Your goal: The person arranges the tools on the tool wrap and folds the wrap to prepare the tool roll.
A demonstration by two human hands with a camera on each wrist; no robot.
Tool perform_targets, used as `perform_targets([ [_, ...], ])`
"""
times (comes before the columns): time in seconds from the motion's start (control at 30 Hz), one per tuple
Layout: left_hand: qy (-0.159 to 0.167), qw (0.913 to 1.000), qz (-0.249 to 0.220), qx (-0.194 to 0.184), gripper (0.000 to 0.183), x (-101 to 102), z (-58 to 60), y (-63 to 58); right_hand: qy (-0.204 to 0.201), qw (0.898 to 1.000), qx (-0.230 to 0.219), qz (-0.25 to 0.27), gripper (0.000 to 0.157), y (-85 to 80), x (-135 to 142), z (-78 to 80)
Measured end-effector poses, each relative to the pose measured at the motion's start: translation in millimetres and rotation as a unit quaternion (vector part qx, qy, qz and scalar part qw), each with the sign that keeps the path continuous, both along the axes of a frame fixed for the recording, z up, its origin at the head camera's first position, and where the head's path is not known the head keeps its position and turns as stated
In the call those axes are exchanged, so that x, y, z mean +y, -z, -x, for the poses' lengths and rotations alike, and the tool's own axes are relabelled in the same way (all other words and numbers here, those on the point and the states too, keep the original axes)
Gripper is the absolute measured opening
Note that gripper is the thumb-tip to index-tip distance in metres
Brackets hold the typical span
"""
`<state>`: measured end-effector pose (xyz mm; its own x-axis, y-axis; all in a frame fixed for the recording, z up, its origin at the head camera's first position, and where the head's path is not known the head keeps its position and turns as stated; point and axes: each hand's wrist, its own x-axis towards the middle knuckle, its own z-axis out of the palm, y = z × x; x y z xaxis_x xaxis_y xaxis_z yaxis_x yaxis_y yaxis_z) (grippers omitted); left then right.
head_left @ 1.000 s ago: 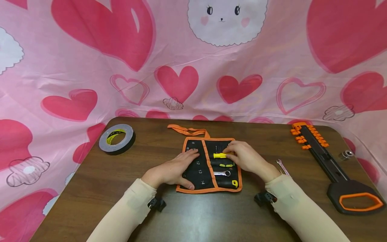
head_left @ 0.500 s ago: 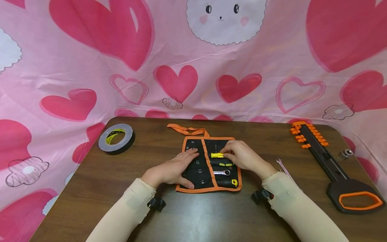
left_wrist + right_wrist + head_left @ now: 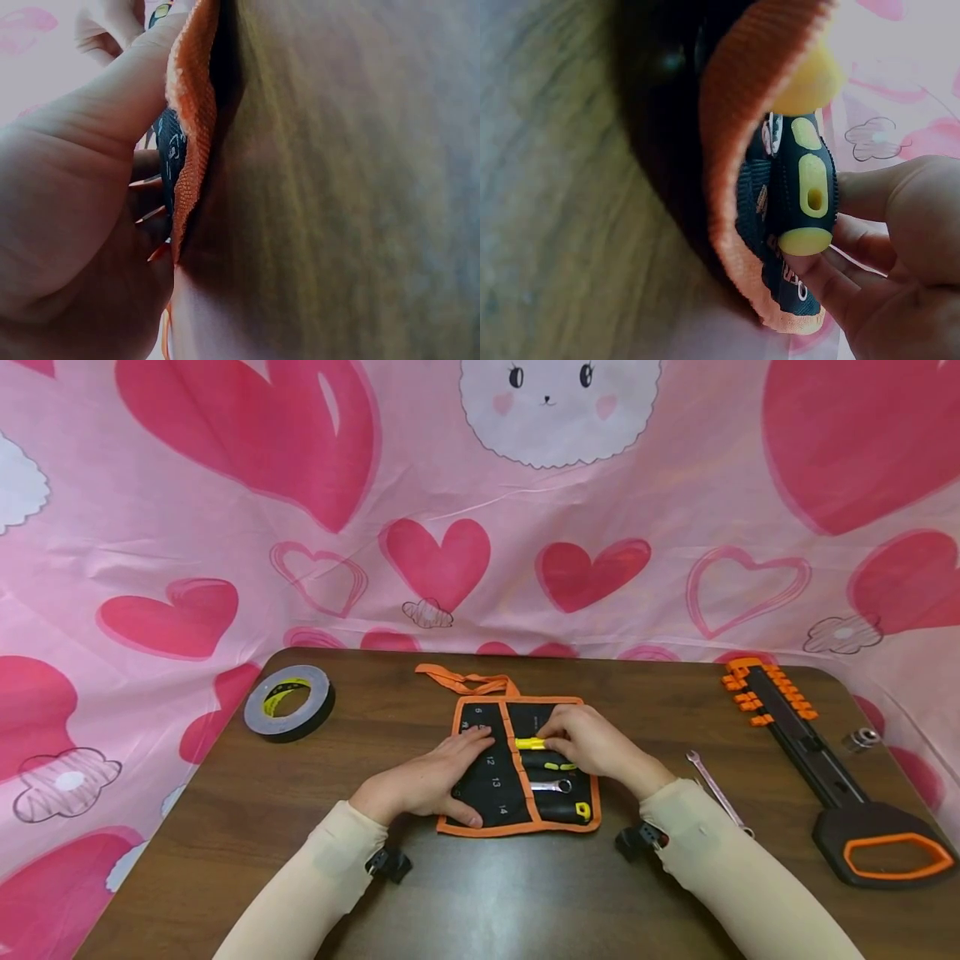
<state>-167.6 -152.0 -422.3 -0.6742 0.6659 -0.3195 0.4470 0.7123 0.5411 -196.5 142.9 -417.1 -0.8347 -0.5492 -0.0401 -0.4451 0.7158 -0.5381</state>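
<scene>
A black tool roll point(image 3: 498, 797) with orange edging lies unrolled, size numbers on its left panel. My left hand point(image 3: 435, 777) rests flat on that panel, fingers spread; in the left wrist view its thumb lies over the orange edge. My right hand point(image 3: 592, 742) pinches a yellow-handled screwdriver point(image 3: 529, 743), whose front end meets the orange pocket band. Below it, a black-and-yellow screwdriver point(image 3: 806, 180), a combination wrench point(image 3: 553, 786) and a black tool with a yellow end point(image 3: 583, 812) sit in pockets. The right wrist view hides the pinched handle.
A roll of tape point(image 3: 288, 703) stands at the back left. To the right lie a loose wrench point(image 3: 716, 789), a long black-and-orange tool point(image 3: 813, 756) and a metal socket point(image 3: 861, 739). An orange strap point(image 3: 480, 682) trails behind the roll; heart-patterned cloth hangs at the back.
My right hand has slid the yellow-handled screwdriver leftward, up to the orange band. More of the loose wrench now shows beside the right sleeve. The left hand has stayed in place.
</scene>
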Motion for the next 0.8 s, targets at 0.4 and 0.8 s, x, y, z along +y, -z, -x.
perform_targets([
  [0.4, 0.007, 1.0, -0.007, 0.003, 0.114, 2, 1.4, 2.8, 0.025, 0.999, -0.026, 0.005, 0.019, 1.9, 2, -2.0],
  [0.8, 0.011, 0.9998, -0.009, 0.015, 0.113, 0, -0.8, 0.7, 0.045, 0.998, 0.025, 0.049, 0.016, -6.3, 39, -26.7],
])
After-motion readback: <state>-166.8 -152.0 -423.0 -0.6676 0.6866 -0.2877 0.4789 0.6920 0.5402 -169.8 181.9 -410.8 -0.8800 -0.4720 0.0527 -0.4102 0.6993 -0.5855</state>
